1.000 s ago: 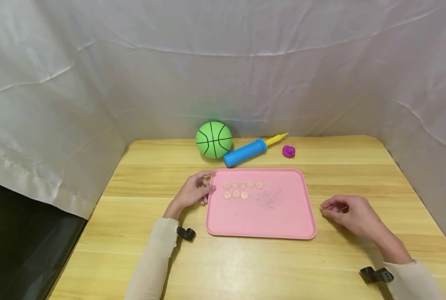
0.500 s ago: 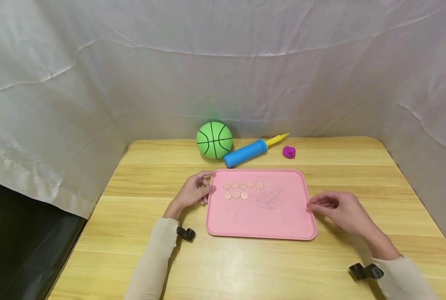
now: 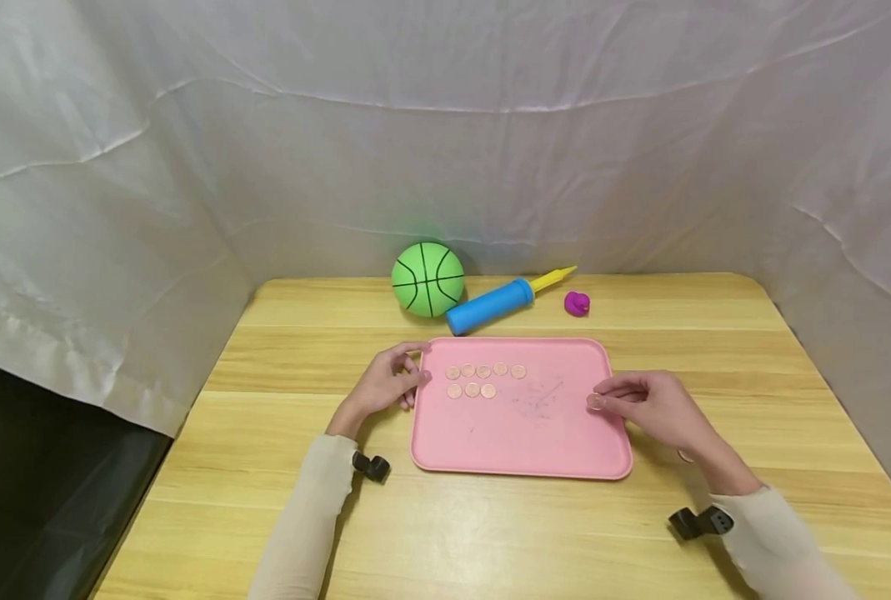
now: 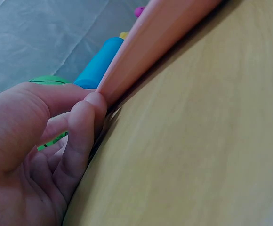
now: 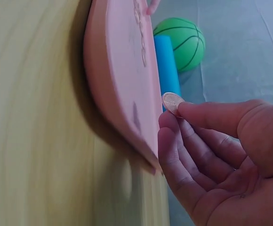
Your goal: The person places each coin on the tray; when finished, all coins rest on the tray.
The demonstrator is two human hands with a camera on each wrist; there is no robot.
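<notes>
A pink tray [image 3: 520, 454] lies on the wooden table, with several copper-coloured coins [image 3: 473, 390] set out in two rows on its left half. My left hand [image 3: 380, 382] pinches the tray's left rim between thumb and fingers, as the left wrist view shows up close. Over the tray's right side, my right hand [image 3: 658, 407] holds one coin [image 5: 172, 102] between thumb and fingertips. That coin is tilted and raised above the tray surface. Another coin [image 3: 685, 456] lies on the table to the right of the tray, partly hidden by my right wrist.
Behind the tray sit a green ball [image 3: 427, 280] with black basketball lines, a blue hand pump [image 3: 490, 307] with a yellow nozzle, and a small purple rubber duck [image 3: 577, 303]. A pale cloth [image 3: 445, 150] hangs along the table's back and sides.
My right hand has moved left with the coin, from the table beside the tray to over its right side, uncovering part of a coin on the table. The left hand stays put.
</notes>
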